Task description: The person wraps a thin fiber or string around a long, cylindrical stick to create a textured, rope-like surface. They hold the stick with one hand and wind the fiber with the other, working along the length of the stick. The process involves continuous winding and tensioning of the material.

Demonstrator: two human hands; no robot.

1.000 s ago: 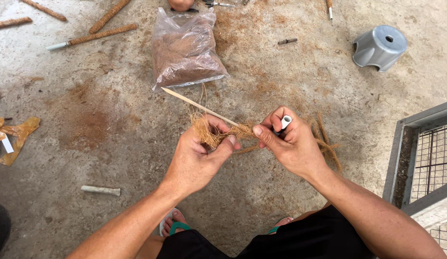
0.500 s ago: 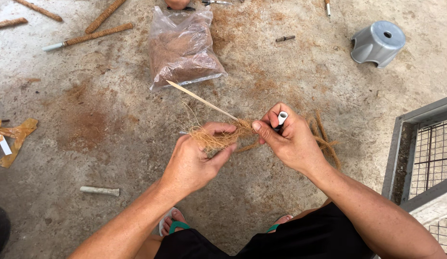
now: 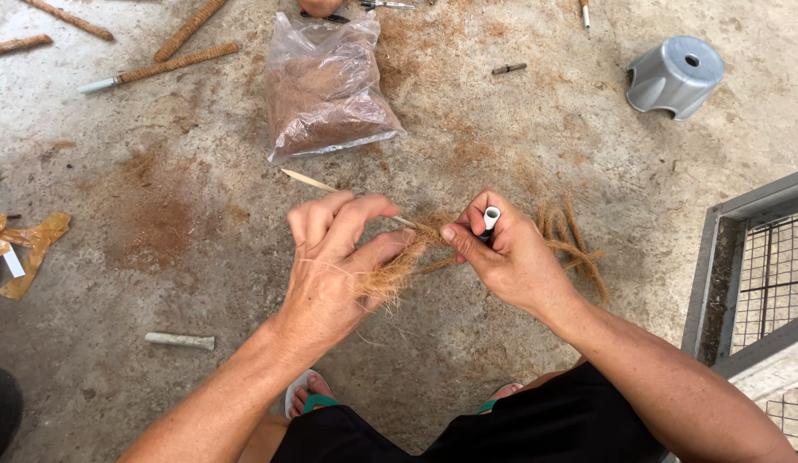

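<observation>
My left hand (image 3: 335, 266) pinches a tuft of brown coconut fibre (image 3: 392, 274) against a thin wooden stick (image 3: 309, 181) that points up and left. My right hand (image 3: 502, 253) grips the other end of the fibre and a small white tube with a dark tip (image 3: 490, 219) between thumb and fingers. Twisted fibre strands (image 3: 575, 240) trail on the concrete to the right of that hand. Both hands are close together, above my knees.
A clear plastic bag of brown fibre dust (image 3: 324, 90) lies ahead. Fibre-wrapped sticks (image 3: 172, 62) lie at upper left, a grey plastic stool (image 3: 676, 75) at upper right, a wire-mesh frame (image 3: 759, 266) at right, a short white tube (image 3: 180, 340) at lower left.
My left hand has turned over the fibre, fingers now curled above it. The stick has shifted slightly down, and both hands stay together around the bundle.
</observation>
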